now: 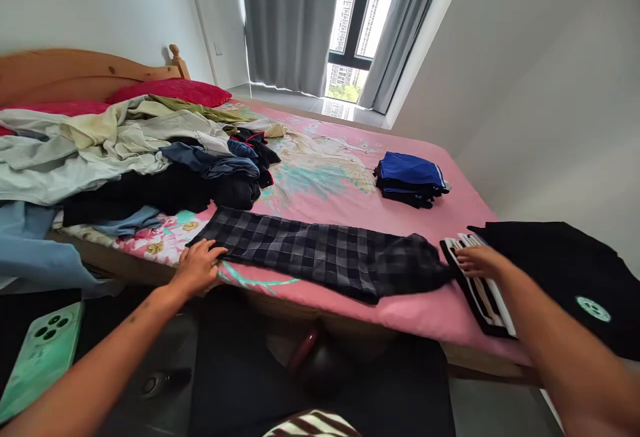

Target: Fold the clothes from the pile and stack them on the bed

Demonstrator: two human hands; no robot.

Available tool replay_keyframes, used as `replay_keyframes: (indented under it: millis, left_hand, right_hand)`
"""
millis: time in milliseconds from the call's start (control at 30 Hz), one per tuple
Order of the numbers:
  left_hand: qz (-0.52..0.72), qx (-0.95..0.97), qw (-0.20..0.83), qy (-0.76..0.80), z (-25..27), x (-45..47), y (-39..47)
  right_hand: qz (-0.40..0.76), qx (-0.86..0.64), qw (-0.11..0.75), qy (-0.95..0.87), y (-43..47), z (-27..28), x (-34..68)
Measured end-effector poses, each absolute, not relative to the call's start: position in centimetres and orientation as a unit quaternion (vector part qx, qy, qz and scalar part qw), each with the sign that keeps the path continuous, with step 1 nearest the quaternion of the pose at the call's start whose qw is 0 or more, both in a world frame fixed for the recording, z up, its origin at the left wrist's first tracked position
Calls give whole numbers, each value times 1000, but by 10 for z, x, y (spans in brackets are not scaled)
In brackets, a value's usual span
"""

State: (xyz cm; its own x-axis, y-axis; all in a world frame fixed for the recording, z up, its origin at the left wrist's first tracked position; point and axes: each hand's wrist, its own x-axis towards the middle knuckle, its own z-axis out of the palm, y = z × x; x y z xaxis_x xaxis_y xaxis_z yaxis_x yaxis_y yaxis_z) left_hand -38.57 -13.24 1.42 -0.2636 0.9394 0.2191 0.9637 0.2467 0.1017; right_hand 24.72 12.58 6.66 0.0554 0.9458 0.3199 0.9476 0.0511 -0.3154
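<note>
A black-and-grey checked garment [310, 250], which looks like folded trousers, lies lengthwise along the near edge of the bed. My left hand [197, 267] rests on its left end, with the fingers spread over the cloth at the bed's edge. Just beyond the garment's bunched, blurred right end is my right hand [480, 262], its fingers stretched to the left and slightly smeared. Below that hand sits a stack of folded black and white clothes [483, 300]. I see no cloth gripped in the right fingers.
A heap of loose clothes [125, 150] covers the bed's left side. Toward the right lie a folded blue-and-black stack [413, 177] and a black garment with a round green logo [555, 270]. A green phone [45, 357] is at lower left.
</note>
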Motion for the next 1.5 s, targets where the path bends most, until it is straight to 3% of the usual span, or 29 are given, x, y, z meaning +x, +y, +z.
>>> replay_keyframes:
  millis: [200,333,433,700,1000,1100,1233,1367,1500]
  left_hand:
    - [-224,-669,16,-708,15,-307,-131]
    - [-221,-795,-48,-563,14,-219,-104]
    - [-206,-785,-47,-582,6,-188,-77]
    - [-21,-555,-68,-829,-1,-326,-48]
    - [4,-512,-58,-857,-8,-360,-47]
    - [-59,-471,-34,-880,-6,-373,-58]
    - [-239,-304,9,-922,0,-399,-89]
    - [-504,-105,-143,-845,7,-411,-119]
    - [-587,-14,-312,-747,14,-408,-134]
  right_hand:
    - [-39,-692,219,-686,110,12,210]
    - [-62,-625,219,-747,79,-12,176]
    - [-94,-619,189,-757,59,-36,169]
    - [-147,-594,232,-756,47,-66,177]
    - [-164,-575,277,-752,51,-73,179]
    - [-170,-572,280,-752,51,-75,180]
    - [-172,-567,283,-754,51,-75,181]
    - [-171,-569,277,-755,50,-76,181]
    - [-166,-580,273,-750,51,-76,182]
